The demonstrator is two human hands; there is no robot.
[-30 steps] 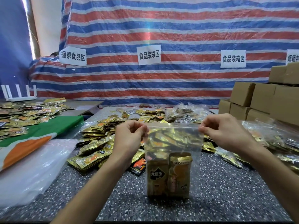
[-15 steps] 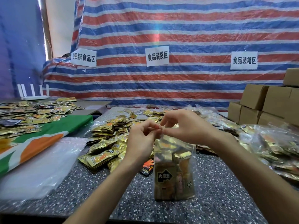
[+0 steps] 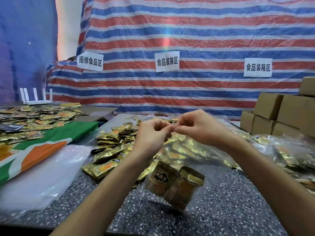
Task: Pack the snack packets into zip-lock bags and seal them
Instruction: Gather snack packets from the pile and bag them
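Tarp w/ signs 捆绑食品区, 食品装袋区, 食品装箱区; L hand, R hand on bag

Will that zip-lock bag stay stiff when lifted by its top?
Probably floppy: the zip-lock bag creases and sags below the left hand and right hand pinching it. Likely bottom-heavy and swingy, since its two snack packets hang low and tilted. The glossy film may slip.

- My left hand is bare and slender.
- My left forearm is uncovered to the view's lower edge.
- My right hand and right forearm are equally bare.
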